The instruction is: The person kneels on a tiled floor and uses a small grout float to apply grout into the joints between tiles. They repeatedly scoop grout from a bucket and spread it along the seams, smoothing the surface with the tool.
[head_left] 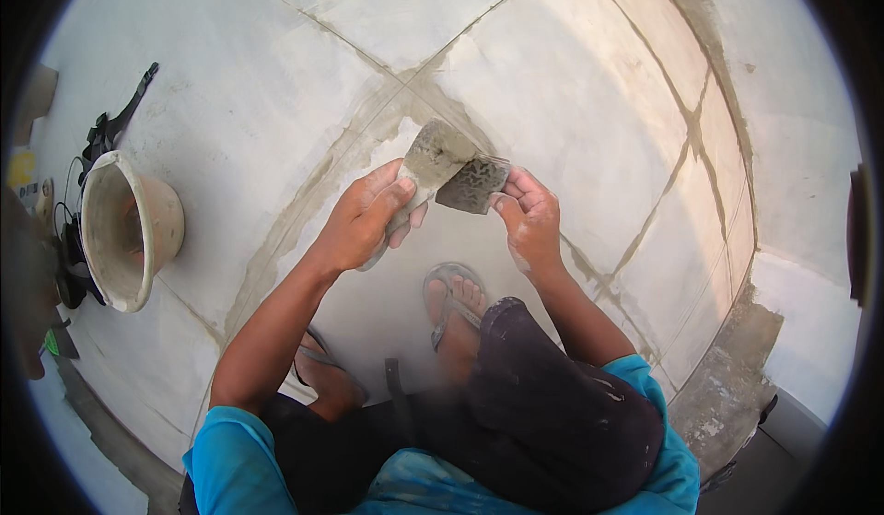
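Observation:
My left hand (368,216) is closed around a flat scraper (433,156) whose wide blade is smeared with wet grey paste. Pinched between the thumb and fingers of my right hand (531,225) is a thin, dark, square plate (472,185), mottled with grey residue. The plate's left edge meets or overlaps the scraper's blade; contact cannot be made out exactly. Both are held up in front of me, above the tiled floor (589,110). Pale dust marks my fingers. My left hand covers most of the scraper's grip.
A cream plastic bucket (166,225), tilted toward the left, stands beside black straps (115,128). Large pale floor tiles have joints filled with grey grout (304,188). My sandalled feet (456,303) are below my hands. A low ledge (737,349) curves along the right.

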`<act>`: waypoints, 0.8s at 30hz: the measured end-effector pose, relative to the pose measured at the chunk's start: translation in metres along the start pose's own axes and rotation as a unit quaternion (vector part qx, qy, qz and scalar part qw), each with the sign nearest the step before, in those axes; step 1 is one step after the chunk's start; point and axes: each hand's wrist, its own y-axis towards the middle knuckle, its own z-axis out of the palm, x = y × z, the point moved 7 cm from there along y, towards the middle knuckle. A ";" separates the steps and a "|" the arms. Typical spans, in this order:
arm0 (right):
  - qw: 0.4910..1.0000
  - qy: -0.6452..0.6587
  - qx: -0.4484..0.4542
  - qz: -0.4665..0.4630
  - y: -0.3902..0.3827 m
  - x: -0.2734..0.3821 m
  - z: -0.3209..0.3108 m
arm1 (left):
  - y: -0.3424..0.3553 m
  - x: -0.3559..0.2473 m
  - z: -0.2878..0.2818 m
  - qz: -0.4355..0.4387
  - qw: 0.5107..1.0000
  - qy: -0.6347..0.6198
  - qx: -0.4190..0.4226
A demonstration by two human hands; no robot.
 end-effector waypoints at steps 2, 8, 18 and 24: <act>0.983 0.177 -0.024 0.051 0.001 -0.003 -0.004 | -0.001 -0.002 -0.007 0.090 0.991 0.078 -0.062; 0.913 0.373 0.031 0.165 -0.015 0.031 0.041 | -0.011 -0.016 -0.013 0.358 0.862 0.311 -0.178; 0.889 0.404 0.111 0.186 -0.011 0.055 0.072 | -0.019 -0.015 -0.024 0.429 0.759 0.432 -0.232; 0.892 0.406 0.092 0.179 -0.016 0.060 0.064 | -0.019 -0.017 -0.021 0.425 0.750 0.453 -0.228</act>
